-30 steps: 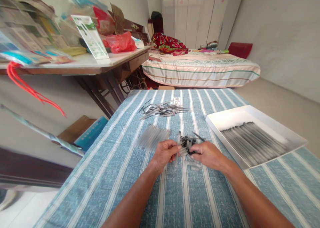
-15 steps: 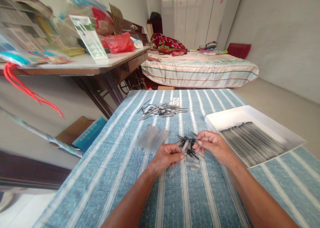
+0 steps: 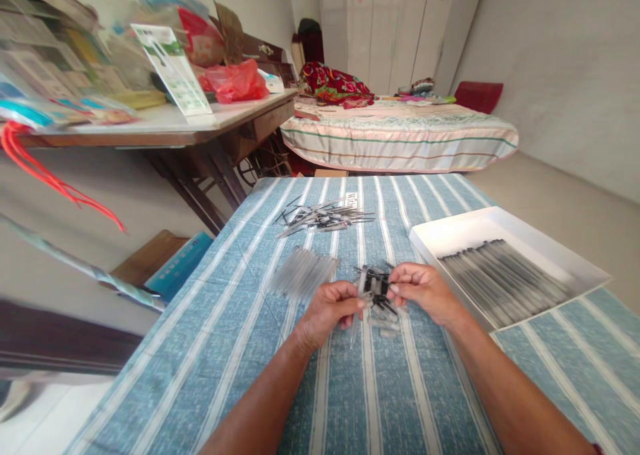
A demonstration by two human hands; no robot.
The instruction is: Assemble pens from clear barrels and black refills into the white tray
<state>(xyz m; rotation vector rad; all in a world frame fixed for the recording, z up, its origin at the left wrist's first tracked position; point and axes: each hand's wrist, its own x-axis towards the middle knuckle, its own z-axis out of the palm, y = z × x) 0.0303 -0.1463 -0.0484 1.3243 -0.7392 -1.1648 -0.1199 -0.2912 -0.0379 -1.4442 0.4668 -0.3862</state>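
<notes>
My left hand (image 3: 333, 310) is closed in a pinch on a clear pen barrel (image 3: 353, 334), whose lower end sticks out below the fingers. To its right, my right hand (image 3: 417, 292) has thumb and fingertips pressed together; anything in them is too small and dark to make out. Between the two hands lies a loose heap of black and clear pen caps (image 3: 384, 305), partly covered by the fingers. Left of the heap is a row of clear pen barrels (image 3: 303, 273) side by side. Farther back lies a tangled pile of thin black and grey pen refills (image 3: 327, 216).
At the right, a white box lid (image 3: 480, 223) holds a row of dark-filled pens (image 3: 505, 282). Blue striped cloth (image 3: 240, 375) covers the table. A side table (image 3: 235, 118) with bags stands at the left, and a bed (image 3: 400, 138) is behind.
The barrel in my left hand has swung more upright. My right hand has shifted slightly left, toward the left fingertips. The piles and the box lid stay as they were.
</notes>
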